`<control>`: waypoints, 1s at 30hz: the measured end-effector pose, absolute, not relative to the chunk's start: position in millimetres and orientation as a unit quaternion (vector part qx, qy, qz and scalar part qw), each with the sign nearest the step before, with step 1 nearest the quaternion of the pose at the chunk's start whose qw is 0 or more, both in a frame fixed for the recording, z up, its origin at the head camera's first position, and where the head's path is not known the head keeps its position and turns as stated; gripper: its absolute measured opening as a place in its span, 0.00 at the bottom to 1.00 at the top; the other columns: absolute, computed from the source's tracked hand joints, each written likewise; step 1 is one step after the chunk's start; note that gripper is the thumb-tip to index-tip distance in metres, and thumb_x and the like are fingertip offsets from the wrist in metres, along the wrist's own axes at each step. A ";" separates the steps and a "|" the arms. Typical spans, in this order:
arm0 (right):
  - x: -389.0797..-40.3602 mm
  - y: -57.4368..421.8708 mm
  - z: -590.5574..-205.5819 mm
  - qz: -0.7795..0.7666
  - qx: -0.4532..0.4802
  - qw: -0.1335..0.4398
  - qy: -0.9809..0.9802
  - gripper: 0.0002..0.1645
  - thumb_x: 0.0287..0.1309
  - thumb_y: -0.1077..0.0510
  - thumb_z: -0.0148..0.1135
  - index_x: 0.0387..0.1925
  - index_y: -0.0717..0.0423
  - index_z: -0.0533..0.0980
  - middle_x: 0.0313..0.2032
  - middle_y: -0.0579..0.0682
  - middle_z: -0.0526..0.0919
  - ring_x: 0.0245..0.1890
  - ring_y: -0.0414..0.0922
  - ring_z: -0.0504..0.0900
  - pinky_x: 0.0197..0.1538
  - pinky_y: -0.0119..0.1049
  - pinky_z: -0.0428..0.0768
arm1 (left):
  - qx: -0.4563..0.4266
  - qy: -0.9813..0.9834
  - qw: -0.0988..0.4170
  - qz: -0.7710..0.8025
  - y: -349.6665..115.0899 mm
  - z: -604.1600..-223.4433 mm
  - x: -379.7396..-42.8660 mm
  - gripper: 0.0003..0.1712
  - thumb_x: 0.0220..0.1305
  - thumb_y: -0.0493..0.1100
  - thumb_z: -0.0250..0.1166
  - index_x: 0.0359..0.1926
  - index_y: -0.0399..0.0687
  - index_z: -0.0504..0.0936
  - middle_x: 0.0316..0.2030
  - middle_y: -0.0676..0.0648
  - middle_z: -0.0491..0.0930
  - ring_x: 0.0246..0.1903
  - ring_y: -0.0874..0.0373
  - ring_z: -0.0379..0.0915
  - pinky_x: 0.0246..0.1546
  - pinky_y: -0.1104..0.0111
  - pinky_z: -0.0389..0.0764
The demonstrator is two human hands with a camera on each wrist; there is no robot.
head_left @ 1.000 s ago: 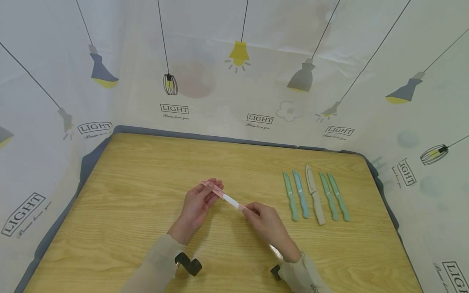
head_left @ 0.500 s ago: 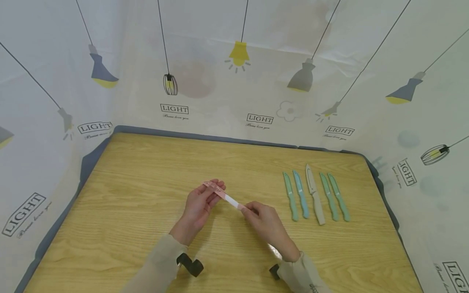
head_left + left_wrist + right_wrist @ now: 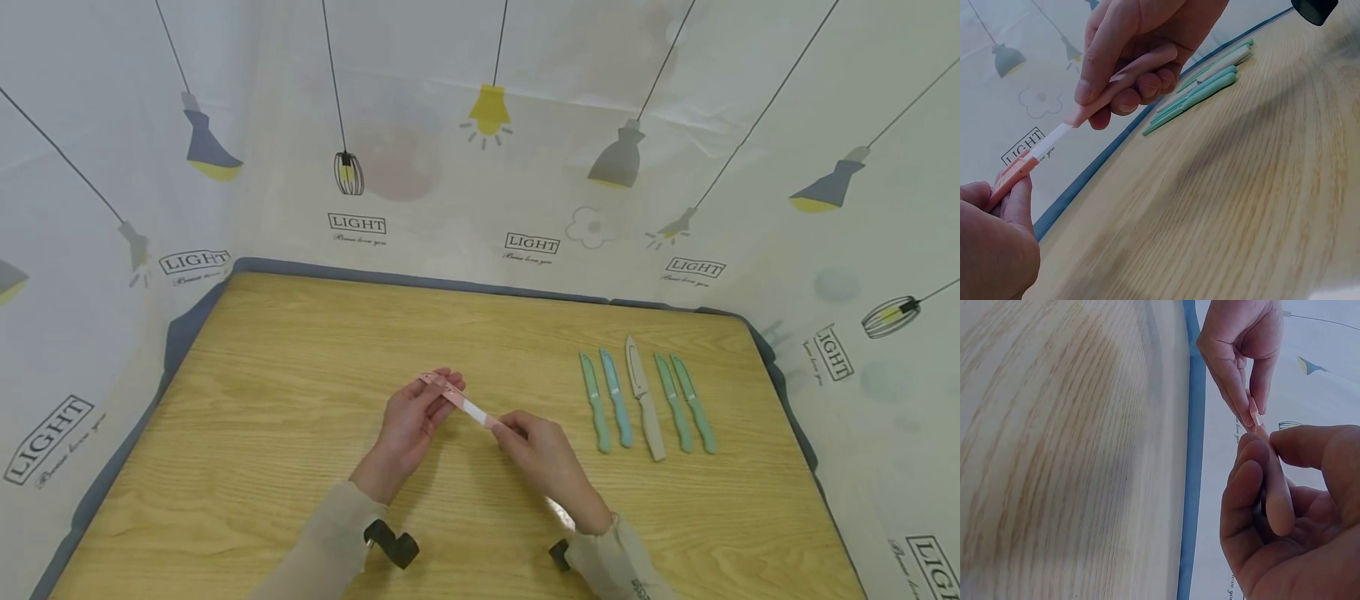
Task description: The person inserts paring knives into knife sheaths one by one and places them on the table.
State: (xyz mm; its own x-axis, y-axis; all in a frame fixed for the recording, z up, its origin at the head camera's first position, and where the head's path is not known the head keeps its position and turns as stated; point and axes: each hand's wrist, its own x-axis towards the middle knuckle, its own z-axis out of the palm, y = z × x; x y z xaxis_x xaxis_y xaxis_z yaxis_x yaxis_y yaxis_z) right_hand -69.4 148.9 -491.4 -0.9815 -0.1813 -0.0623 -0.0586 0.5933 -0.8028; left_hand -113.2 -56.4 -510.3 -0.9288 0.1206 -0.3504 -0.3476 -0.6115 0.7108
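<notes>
A small pink knife is held between both hands above the table, its blade partly inside a pink sheath (image 3: 452,393). My left hand (image 3: 405,425) pinches the sheath between thumb and fingers. My right hand (image 3: 547,458) grips the knife's pink handle (image 3: 1125,79), fingers curled round it. Between the two hands a short stretch of white blade (image 3: 1050,139) shows, angled down toward the sheath in the left wrist view. The rounded end of the handle points back at the palm in the right wrist view.
On the right of the wooden table (image 3: 300,333) lies a row of sheathed knives: a green knife (image 3: 595,404), a blue knife (image 3: 616,400), a larger beige knife (image 3: 645,400) and further green ones. Walls of lamp-printed cloth (image 3: 450,208) surround the table.
My left hand has shifted slightly right with the sheath, toward the right hand, and a little less blade shows. My right hand has barely moved.
</notes>
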 end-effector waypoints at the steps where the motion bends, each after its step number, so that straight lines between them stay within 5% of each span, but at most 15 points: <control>1: -69.4 148.7 -491.0 -0.446 -0.067 0.069 0.890 0.15 0.74 0.50 0.63 0.41 0.57 0.85 0.22 0.40 0.77 0.18 0.36 0.67 0.18 0.28 0.66 | -0.136 0.420 0.133 0.887 -56.4 -510.1 -113.0 0.23 0.81 0.33 0.52 0.70 0.25 0.66 0.53 0.42 0.85 0.52 0.55 0.85 0.59 0.65 0.82; 30: -73.1 145.6 -488.0 -0.459 -0.060 0.072 0.884 0.16 0.75 0.48 0.61 0.40 0.57 0.85 0.23 0.42 0.79 0.19 0.37 0.70 0.19 0.29 0.69 | -0.128 0.415 0.133 0.891 -51.2 -512.2 -112.8 0.21 0.80 0.33 0.52 0.67 0.26 0.69 0.52 0.42 0.85 0.53 0.55 0.84 0.59 0.64 0.82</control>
